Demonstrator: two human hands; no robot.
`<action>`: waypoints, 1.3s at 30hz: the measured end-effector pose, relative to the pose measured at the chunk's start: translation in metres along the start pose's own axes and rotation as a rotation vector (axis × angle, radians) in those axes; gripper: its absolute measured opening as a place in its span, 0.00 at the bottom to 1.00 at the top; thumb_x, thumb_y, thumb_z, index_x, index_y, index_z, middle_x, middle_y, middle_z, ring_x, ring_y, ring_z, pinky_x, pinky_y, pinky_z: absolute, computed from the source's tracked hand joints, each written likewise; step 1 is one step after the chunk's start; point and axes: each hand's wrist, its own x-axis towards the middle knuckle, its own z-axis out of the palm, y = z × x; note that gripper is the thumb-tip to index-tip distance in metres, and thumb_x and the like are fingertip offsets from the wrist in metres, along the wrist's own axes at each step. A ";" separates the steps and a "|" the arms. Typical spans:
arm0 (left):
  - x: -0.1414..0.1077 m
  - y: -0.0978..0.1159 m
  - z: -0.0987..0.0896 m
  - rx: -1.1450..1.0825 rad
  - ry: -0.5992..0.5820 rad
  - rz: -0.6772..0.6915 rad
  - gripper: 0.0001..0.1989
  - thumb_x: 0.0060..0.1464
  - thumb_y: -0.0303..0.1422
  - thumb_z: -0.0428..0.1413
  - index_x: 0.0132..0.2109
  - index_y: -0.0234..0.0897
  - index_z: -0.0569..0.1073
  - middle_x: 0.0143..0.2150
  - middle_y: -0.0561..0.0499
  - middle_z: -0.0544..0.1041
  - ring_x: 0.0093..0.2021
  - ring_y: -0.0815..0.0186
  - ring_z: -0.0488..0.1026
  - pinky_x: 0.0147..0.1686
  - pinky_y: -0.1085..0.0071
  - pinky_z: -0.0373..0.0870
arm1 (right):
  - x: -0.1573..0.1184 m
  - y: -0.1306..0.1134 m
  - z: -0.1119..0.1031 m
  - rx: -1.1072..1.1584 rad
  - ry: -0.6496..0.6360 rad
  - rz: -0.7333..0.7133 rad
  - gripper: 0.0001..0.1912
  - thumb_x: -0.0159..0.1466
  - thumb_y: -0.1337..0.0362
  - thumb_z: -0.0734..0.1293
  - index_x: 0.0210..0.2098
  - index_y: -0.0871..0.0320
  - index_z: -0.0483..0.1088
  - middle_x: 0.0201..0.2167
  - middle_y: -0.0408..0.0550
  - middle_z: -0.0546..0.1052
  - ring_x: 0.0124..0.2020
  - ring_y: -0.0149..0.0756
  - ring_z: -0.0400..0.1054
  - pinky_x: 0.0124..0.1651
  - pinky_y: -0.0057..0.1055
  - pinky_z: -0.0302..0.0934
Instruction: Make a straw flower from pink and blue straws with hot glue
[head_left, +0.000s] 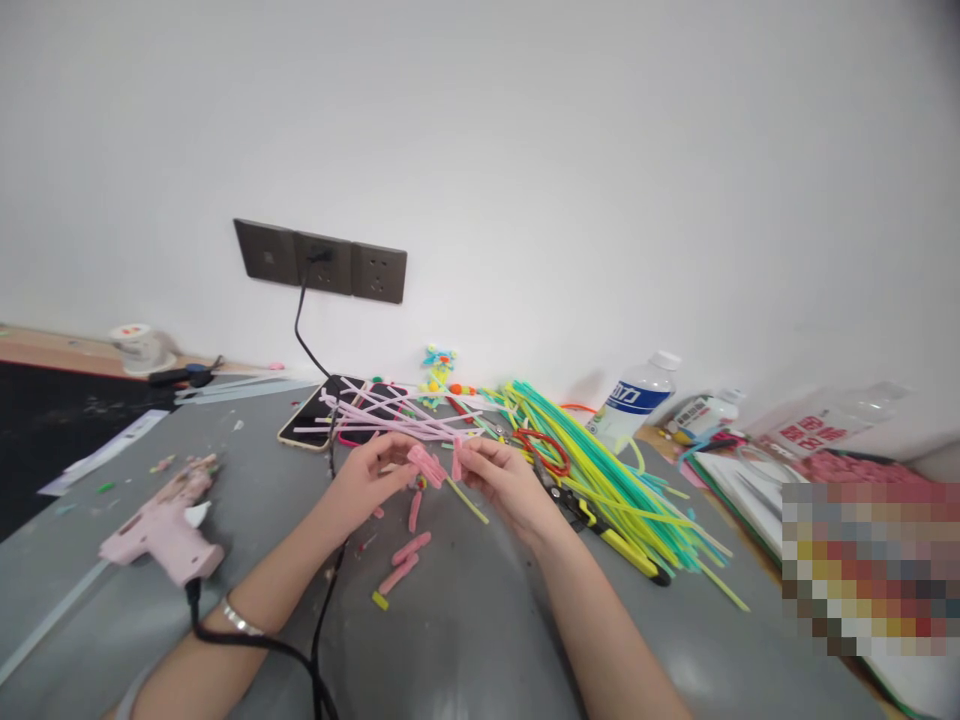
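left hand (367, 478) fingers pinched on pink pipe-cleaner piece (426, 465) | right hand (504, 480) fingers gripped on it too | held over table (480, 640)

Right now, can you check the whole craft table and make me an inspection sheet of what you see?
Surface: grey table, with small scraps scattered on it.
Job's things: pink fuzzy piece held between both hands; more pink pieces lie below on the table.
Clutter: pink glue gun at left, pale pink stems over two phones, green and yellow stems, pliers, water bottle, small colourful figure.
Grips: left hand and right hand both pinch the pink piece.
Cables: black cable runs from the wall socket down across the table.
Surroundings: white wall; books at right.
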 end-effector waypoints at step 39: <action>-0.001 0.005 0.004 -0.052 -0.015 0.107 0.14 0.48 0.37 0.60 0.42 0.35 0.76 0.38 0.46 0.84 0.38 0.58 0.82 0.34 0.69 0.80 | -0.006 -0.001 0.016 -0.560 0.100 -0.250 0.08 0.55 0.61 0.70 0.23 0.58 0.73 0.21 0.43 0.74 0.25 0.32 0.61 0.32 0.29 0.57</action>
